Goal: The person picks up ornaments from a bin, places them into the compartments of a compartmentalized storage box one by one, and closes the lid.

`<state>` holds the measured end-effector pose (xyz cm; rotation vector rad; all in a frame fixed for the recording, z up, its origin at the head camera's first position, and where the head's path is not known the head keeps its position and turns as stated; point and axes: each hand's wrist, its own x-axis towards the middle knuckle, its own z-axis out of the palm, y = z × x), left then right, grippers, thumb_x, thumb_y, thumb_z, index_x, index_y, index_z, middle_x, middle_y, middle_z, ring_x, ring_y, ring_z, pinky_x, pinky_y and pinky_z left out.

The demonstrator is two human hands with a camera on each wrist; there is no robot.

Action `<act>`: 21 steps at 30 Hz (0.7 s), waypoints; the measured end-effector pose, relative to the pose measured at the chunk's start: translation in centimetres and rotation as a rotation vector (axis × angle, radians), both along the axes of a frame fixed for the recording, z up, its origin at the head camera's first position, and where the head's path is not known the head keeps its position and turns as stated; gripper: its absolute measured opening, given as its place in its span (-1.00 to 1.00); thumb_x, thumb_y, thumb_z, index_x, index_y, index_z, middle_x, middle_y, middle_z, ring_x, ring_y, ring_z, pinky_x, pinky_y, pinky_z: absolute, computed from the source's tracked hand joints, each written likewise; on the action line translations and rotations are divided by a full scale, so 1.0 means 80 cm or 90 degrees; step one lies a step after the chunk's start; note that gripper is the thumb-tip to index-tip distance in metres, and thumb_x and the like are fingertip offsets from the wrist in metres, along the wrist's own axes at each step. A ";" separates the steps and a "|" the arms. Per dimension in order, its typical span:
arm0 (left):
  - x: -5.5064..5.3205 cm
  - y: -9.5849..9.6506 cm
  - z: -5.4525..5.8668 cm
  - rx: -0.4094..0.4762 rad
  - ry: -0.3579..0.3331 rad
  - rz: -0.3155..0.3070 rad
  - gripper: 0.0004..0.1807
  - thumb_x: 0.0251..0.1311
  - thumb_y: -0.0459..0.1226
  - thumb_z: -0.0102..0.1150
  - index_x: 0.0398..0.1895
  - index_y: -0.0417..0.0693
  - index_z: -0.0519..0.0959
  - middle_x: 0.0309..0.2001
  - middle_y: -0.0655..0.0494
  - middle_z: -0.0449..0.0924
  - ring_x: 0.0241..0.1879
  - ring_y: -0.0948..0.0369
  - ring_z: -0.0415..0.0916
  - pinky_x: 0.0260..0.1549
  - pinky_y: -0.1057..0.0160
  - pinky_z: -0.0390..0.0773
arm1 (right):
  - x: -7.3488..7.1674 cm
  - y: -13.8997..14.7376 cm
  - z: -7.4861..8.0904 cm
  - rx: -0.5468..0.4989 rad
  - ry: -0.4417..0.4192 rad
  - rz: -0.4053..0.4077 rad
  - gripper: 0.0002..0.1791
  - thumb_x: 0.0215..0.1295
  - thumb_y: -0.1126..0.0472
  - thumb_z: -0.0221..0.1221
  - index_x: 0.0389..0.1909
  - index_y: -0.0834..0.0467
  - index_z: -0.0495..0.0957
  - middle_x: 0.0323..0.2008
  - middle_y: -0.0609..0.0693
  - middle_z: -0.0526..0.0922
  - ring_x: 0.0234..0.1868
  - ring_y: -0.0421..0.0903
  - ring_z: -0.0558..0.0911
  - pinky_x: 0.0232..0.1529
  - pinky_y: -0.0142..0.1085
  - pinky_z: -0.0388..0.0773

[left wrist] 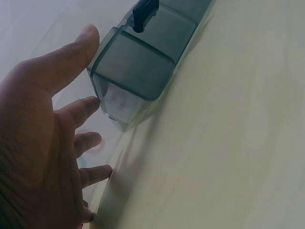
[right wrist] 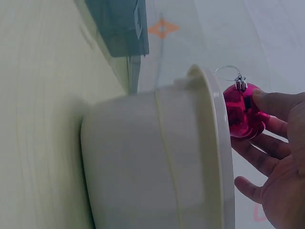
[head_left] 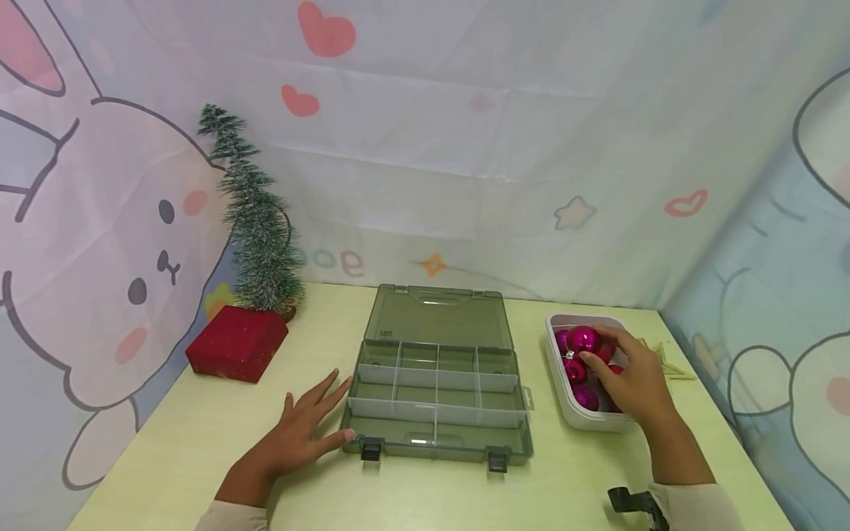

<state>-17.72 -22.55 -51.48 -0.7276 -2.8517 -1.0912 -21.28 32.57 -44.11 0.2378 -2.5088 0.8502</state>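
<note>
A shiny magenta Christmas ball with a silver cap and loop is pinched between the thumb and fingers of my right hand. It sits at rim height over a white plastic tub that holds several more magenta and red balls. In the right wrist view the held ball shows just past the tub's rim. My left hand lies with spread fingers at the left side of a grey-green compartment box, thumb at its front corner. The box's lid stands raised at the back, and its compartments look bare.
A small frosted Christmas tree stands at the back left, behind a red fabric-covered block. A gold star ornament lies right of the tub. Patterned cloth hangs behind the table.
</note>
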 end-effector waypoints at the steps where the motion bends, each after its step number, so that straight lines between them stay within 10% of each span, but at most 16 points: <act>1: 0.000 0.000 0.000 0.000 0.000 0.000 -0.07 0.44 0.10 0.30 0.76 0.03 0.21 0.74 -0.33 0.05 0.66 -0.48 0.10 0.33 -0.88 -0.34 | -0.001 -0.004 0.000 -0.005 0.001 0.000 -0.42 0.40 0.20 0.48 0.38 0.22 0.57 -0.04 0.22 0.79 -0.07 0.15 0.66 -0.08 -0.24 0.63; 8: 0.000 -0.001 -0.001 0.003 0.003 -0.004 -0.07 0.43 0.09 0.32 0.76 0.02 0.21 0.74 -0.34 0.06 0.65 -0.49 0.11 0.32 -0.88 -0.33 | -0.005 -0.035 0.003 -0.081 -0.066 0.032 -0.40 0.42 0.09 0.49 0.36 0.22 0.55 0.30 0.30 0.61 0.24 0.40 0.65 0.05 0.34 0.76; 16: 0.000 -0.002 -0.002 0.002 0.004 -0.003 -0.07 0.44 0.10 0.32 0.76 0.05 0.21 0.74 -0.33 0.06 0.65 -0.47 0.12 0.32 -0.87 -0.33 | -0.020 -0.064 -0.010 -0.075 -0.001 0.083 -0.34 0.30 0.19 0.56 0.39 0.21 0.60 0.18 0.22 0.79 0.08 0.15 0.78 0.09 -0.59 0.63; 21: 0.000 -0.002 -0.002 -0.001 0.005 -0.002 -0.07 0.43 0.10 0.32 0.76 0.07 0.21 0.74 -0.32 0.06 0.65 -0.47 0.13 0.33 -0.87 -0.32 | -0.027 -0.083 -0.016 -0.051 0.032 0.102 -0.37 0.24 0.24 0.58 0.35 0.15 0.69 0.19 0.17 0.77 0.12 0.10 0.74 0.16 -0.22 0.75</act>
